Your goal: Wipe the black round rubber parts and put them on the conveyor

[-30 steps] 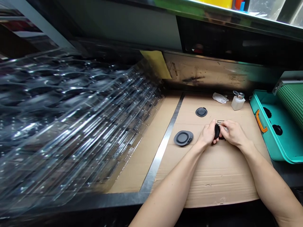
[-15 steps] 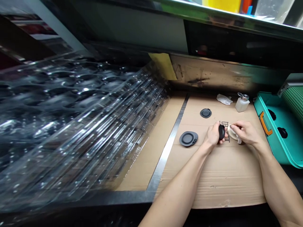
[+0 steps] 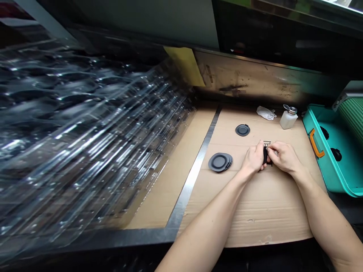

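My left hand (image 3: 254, 158) is closed around a black round part (image 3: 265, 155), held on edge above the cardboard. Against its right side my right hand (image 3: 282, 155) is pinched, fingertips touching or very near the part. Whatever lies between those fingertips is hidden. To the left on the cardboard is a small stack of dark grey round lids (image 3: 219, 162). Farther back lies a single dark round lid (image 3: 242, 130) with a small tab. Printed marks on the cardboard show behind my hands.
Clear plastic trays (image 3: 93, 143) are piled high on the left. At the back right stand a white pump bottle (image 3: 288, 118) and a crumpled white cloth (image 3: 266, 113). A teal bin (image 3: 326, 162) with an orange handle holds black round parts (image 3: 336, 154) on the right.
My right hand has moved left against the black part. The cream round thing and white cloth it held are out of sight now. The view has tilted slightly down.
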### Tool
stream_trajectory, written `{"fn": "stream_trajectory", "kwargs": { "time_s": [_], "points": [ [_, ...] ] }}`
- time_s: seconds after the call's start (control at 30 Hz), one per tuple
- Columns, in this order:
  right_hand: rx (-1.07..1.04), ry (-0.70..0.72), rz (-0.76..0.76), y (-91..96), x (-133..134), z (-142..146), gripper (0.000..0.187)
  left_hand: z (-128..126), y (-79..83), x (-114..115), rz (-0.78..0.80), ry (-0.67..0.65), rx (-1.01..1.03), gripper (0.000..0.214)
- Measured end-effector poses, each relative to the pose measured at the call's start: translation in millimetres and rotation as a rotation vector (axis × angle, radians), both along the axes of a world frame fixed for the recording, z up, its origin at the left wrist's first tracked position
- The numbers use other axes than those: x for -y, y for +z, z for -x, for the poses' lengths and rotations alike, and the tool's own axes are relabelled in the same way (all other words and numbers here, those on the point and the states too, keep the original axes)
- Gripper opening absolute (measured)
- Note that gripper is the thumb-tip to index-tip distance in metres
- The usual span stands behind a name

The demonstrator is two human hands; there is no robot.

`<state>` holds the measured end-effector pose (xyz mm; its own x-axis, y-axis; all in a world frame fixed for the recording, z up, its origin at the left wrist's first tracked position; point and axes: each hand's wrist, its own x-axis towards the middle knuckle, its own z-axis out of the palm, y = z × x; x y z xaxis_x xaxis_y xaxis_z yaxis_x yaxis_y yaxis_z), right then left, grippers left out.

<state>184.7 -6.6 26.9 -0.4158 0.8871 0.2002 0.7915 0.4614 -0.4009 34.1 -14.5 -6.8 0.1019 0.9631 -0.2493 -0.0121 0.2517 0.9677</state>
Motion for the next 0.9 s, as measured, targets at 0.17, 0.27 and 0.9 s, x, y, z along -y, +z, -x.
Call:
{"fn": "stream_trajectory", "kwargs": {
  "time_s": [0.17,0.27,0.9],
  "points": [
    [0.063,0.050,-0.002,2.9,-1.5,-3.4,0.023,0.6,11.5,3.2,-0.031,-0.048,-0.132,0.068],
    [0.088,0.101,-0.071,0.2,-4.8,-6.1,0.021,2.3,18.0,3.9,-0.039,-0.103,-0.178,0.066],
    [0.109,0.127,-0.115,0.1,-6.3,-3.4,0.021,1.7,19.4,6.7,-0.084,-0.111,-0.197,0.064]
  ]
}}
